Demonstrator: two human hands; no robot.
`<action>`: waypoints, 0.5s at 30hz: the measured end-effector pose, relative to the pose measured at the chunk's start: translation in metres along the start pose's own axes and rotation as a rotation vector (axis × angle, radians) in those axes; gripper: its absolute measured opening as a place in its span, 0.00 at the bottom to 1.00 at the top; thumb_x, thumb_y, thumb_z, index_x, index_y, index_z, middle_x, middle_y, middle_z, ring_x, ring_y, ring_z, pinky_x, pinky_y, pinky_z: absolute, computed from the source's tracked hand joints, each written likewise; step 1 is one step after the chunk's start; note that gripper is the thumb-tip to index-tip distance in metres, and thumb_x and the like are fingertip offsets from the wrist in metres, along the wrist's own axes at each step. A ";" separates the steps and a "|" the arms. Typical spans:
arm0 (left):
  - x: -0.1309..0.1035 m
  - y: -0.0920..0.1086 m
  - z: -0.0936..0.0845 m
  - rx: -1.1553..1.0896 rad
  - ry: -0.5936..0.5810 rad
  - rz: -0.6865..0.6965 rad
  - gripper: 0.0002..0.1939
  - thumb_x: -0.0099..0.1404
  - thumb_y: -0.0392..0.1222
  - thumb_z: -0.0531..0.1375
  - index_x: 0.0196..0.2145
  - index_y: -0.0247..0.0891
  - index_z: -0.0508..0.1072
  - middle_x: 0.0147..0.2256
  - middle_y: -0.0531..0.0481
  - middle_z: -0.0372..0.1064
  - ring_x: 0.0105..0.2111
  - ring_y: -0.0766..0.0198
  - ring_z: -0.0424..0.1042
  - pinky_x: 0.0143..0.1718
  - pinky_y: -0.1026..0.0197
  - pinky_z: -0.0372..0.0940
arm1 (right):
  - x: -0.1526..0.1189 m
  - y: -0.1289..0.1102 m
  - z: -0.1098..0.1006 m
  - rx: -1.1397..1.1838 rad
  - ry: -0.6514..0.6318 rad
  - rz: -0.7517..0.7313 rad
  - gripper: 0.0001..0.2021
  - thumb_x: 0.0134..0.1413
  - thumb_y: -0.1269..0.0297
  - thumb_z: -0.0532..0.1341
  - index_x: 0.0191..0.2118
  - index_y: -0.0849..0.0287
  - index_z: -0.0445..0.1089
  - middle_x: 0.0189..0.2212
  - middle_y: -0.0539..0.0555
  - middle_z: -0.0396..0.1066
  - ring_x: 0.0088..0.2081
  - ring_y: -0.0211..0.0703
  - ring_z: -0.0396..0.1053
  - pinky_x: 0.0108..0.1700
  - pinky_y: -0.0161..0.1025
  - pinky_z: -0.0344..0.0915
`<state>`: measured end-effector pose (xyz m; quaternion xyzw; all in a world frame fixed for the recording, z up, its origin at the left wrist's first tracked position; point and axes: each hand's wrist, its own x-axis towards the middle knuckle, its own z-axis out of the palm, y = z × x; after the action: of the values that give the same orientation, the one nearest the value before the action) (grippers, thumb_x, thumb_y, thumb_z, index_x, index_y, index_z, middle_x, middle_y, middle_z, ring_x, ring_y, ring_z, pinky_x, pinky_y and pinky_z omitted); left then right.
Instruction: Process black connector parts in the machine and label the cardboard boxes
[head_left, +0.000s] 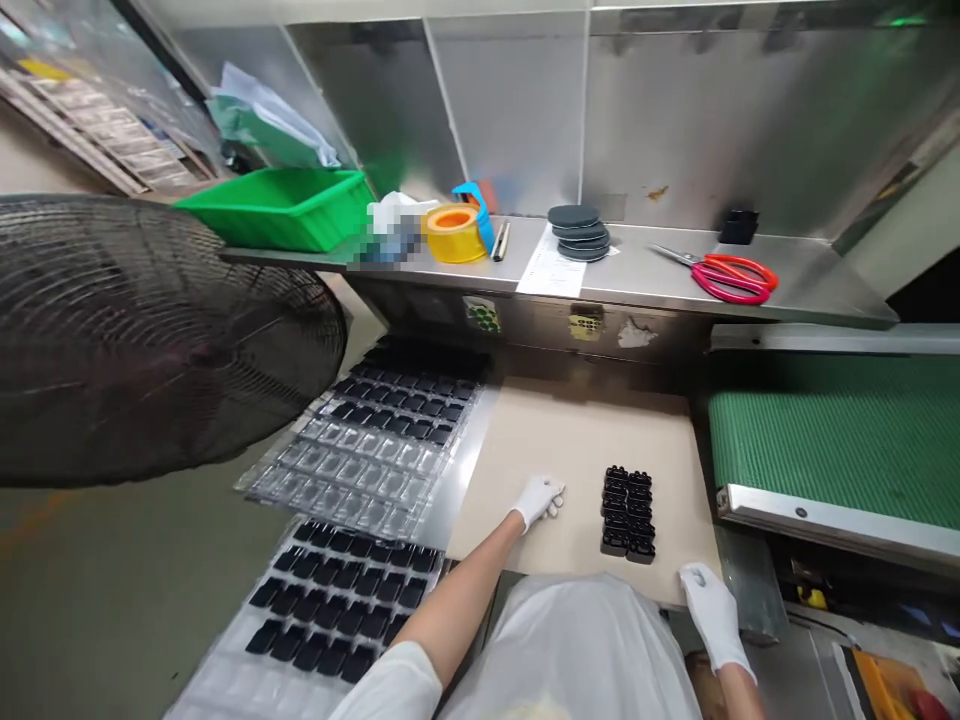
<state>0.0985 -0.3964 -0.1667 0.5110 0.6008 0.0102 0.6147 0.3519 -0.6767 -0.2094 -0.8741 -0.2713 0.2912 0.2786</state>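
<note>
My left hand (538,501), in a white glove, rests on the beige board (577,430) with its fingers curled in. Nothing shows in it. To its right, apart from it, stands a block of small black moulded parts (628,513) in two columns. My right hand (707,610), also gloved, is at the board's front right corner, its fingers drawn together; whatever they may hold is hidden. Left of the board lie clear plastic trays (352,470) with black pieces in part of their pockets, and a lower tray (337,590) lies nearer to me.
A large fan (202,350) stands at left. A steel shelf (637,270) bears a green bin (285,210), yellow tape (454,235), dark discs (579,232) and red-handled scissors (724,275). A green conveyor belt (832,440) runs at right.
</note>
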 end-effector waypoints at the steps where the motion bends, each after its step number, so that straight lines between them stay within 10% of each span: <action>1: 0.000 0.000 0.000 -0.019 -0.004 0.005 0.15 0.75 0.50 0.59 0.44 0.33 0.73 0.32 0.53 0.71 0.25 0.71 0.68 0.26 0.66 0.68 | 0.002 0.000 -0.001 0.000 -0.008 0.004 0.20 0.48 0.45 0.52 0.27 0.55 0.72 0.30 0.57 0.77 0.34 0.50 0.71 0.38 0.40 0.65; 10: -0.008 0.002 -0.006 -0.163 0.001 0.045 0.15 0.73 0.49 0.61 0.48 0.33 0.74 0.39 0.48 0.74 0.32 0.66 0.74 0.32 0.62 0.73 | 0.014 -0.030 -0.013 -0.105 -0.113 0.102 0.18 0.53 0.51 0.59 0.18 0.56 0.65 0.17 0.53 0.68 0.23 0.45 0.67 0.28 0.39 0.64; 15: -0.012 -0.006 -0.011 -0.103 -0.018 0.044 0.16 0.73 0.51 0.61 0.42 0.33 0.73 0.33 0.51 0.72 0.26 0.69 0.69 0.26 0.65 0.67 | -0.011 -0.052 -0.001 -0.121 -0.089 0.139 0.14 0.67 0.52 0.62 0.43 0.59 0.74 0.41 0.54 0.76 0.38 0.41 0.74 0.39 0.39 0.73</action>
<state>0.0831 -0.3999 -0.1590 0.4920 0.5824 0.0501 0.6451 0.3294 -0.6476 -0.1710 -0.8922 -0.2392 0.3313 0.1923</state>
